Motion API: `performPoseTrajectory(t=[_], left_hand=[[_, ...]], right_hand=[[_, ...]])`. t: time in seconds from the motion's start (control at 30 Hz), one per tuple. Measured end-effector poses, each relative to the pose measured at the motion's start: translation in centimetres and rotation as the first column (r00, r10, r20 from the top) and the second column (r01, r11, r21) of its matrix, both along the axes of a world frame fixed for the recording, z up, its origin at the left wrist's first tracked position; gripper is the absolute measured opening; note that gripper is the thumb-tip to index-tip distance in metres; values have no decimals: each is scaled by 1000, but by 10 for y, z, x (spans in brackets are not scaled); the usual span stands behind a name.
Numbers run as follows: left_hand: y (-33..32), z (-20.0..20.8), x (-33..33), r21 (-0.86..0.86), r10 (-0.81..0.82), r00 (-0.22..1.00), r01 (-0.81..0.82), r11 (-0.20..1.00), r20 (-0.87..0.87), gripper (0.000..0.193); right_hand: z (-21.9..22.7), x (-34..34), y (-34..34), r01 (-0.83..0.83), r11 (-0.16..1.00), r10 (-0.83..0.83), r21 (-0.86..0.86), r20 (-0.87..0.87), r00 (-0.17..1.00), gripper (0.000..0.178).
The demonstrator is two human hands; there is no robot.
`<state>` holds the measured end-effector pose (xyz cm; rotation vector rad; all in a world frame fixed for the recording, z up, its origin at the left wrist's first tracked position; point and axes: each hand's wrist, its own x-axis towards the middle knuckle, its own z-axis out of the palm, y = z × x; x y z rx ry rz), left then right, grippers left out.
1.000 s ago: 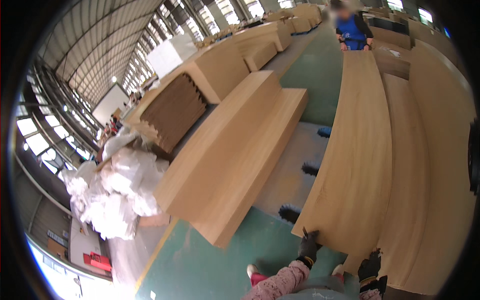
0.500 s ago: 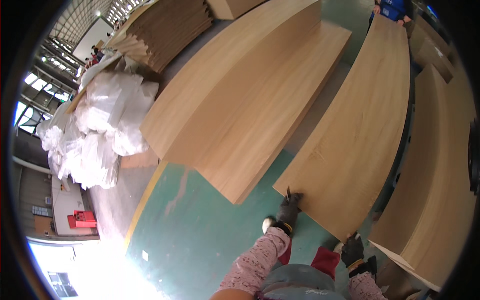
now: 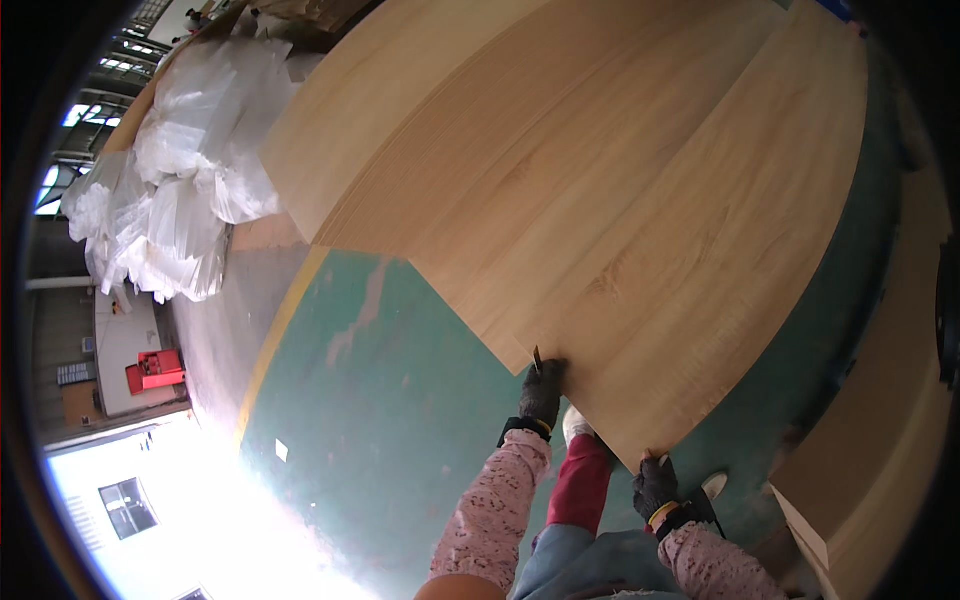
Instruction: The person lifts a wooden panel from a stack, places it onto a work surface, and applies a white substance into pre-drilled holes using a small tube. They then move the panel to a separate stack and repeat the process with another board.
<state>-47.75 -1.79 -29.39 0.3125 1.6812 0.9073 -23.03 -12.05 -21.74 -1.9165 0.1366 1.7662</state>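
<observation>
A long, flat wood-grain board (image 3: 690, 320) stretches away from me, tilted slightly across the view. My left hand (image 3: 543, 392), in a dark glove, grips the left part of its near end. At the near right corner my right hand (image 3: 655, 487), gloved too, is closed on the edge. Fingers under the board are hidden. Along its left side lies a stack of similar boards (image 3: 470, 285); the held board's left edge meets or overlaps the stack, and I cannot tell which. At the far end a bit of another person's blue clothing (image 3: 836, 8) shows.
A taller board stack (image 3: 400, 110) rises at the far left. Bundles of white plastic wrap (image 3: 185, 215) lie beyond it. To my right stands another pile of boards (image 3: 870, 440). A red box (image 3: 157, 371) sits at the left, past a yellow line (image 3: 290, 330) on the green floor.
Both my hands and the held board have shifted left, up to the stack, closing the gap between them. The far person has mostly left the view at the top.
</observation>
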Motion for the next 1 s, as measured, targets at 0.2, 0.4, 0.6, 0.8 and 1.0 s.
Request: performPoseTrajectory(t=[0.2,0.4,0.6,0.8,1.0], left_hand=[[-38,-26,-63,93,156,986,-161,983,54,26],[-54,-14,-147,-7,244,970,-244,970,-2,27],[-16,-17,-170,2,116,941,-122,993,-318,31],[38,-34,-167,112,-1,755,99,989,-656,24],[66,-35,-168,-35,-155,611,204,978,-776,22]], right_hand=[[-33,-64,12,-24,1000,23,-17,-54,998,22],[-68,-111,23,-171,984,172,-46,18,985,37],[-108,-169,29,-275,960,267,45,128,955,49],[-104,-217,61,-493,869,489,31,95,867,49],[-93,-219,75,-345,933,349,105,-22,937,40]])
